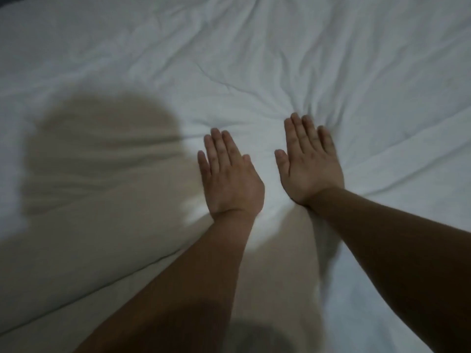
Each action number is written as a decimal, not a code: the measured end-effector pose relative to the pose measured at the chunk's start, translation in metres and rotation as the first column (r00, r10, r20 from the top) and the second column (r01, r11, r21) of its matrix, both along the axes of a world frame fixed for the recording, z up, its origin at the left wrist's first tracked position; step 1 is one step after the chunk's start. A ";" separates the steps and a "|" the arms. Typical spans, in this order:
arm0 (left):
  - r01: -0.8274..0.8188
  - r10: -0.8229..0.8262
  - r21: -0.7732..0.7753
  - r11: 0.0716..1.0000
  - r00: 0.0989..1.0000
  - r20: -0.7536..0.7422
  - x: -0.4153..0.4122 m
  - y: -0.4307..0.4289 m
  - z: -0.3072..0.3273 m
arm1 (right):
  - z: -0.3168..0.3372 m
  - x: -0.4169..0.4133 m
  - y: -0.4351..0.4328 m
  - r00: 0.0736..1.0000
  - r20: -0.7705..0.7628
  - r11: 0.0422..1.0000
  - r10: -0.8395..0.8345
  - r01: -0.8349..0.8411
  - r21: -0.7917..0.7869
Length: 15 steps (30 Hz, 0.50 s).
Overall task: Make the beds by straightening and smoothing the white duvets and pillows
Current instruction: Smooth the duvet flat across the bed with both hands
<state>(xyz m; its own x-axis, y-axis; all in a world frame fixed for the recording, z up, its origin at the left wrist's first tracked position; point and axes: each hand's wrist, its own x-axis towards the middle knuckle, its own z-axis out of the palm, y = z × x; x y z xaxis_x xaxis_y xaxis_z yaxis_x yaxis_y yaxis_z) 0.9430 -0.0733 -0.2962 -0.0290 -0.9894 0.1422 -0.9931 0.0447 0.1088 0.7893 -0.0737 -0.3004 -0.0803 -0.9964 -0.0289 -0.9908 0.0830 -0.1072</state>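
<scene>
A white duvet (254,59) fills almost the whole view, creased with wrinkles that fan out from the middle. My left hand (229,174) lies flat on it, palm down, fingers straight and close together. My right hand (309,159) presses flat beside it, a little farther forward, fingers straight; folds bunch around its fingertips and heel. The two hands are a hand's width apart. No pillow is in view.
A seam or edge of the duvet (76,296) runs diagonally at the lower left. My head's shadow (102,154) darkens the fabric left of my hands. A dark patch (5,0) shows at the top left corner.
</scene>
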 end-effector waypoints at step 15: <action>-0.080 0.082 -0.040 0.996 0.996 0.039 -0.001 -0.010 -0.034 | 0.021 -0.176 -0.039 0.980 -0.132 0.989 0.149 -0.146 0.028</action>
